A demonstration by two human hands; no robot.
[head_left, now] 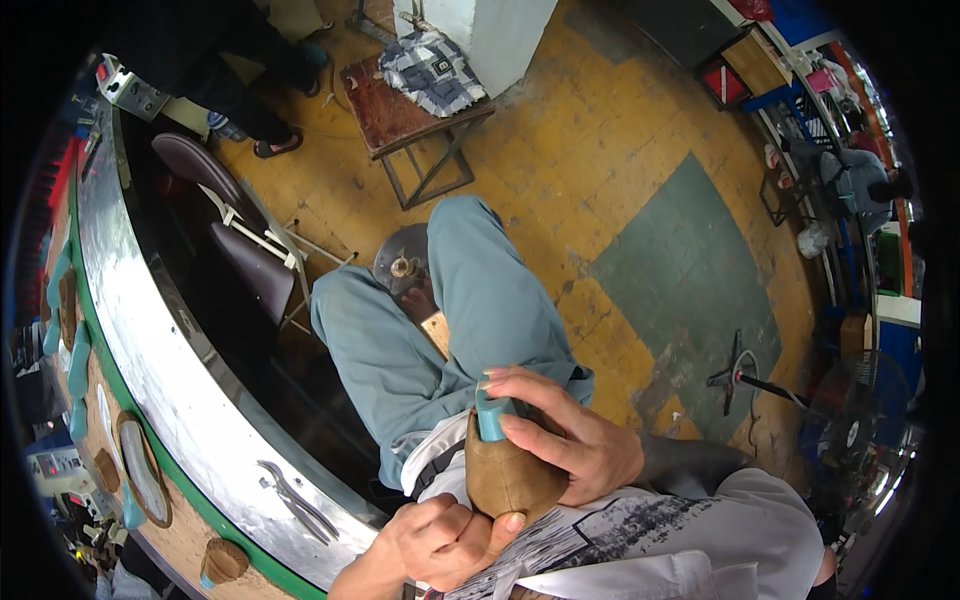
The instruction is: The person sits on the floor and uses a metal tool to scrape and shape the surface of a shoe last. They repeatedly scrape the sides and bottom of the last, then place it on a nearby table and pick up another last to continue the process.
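In the near middle, the right hand (580,435) clasps a brown shoe upper (510,482) over its teal last (490,418), apparently steadying both so the curled left hand (440,540) can grip the near edge, with pliers (288,492) within left reach.

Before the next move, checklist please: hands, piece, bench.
1. Left hand on the brown shoe piece: ok, gripping its lower end.
2. Right hand in contact: ok, fingers on the blue block.
3. Blue block exposed at the top: ok, it sticks out of the brown piece.
4. Block's fit inside: cannot tell, hidden.
5. Metal bench free of loose tools: not ok, pliers lie there.
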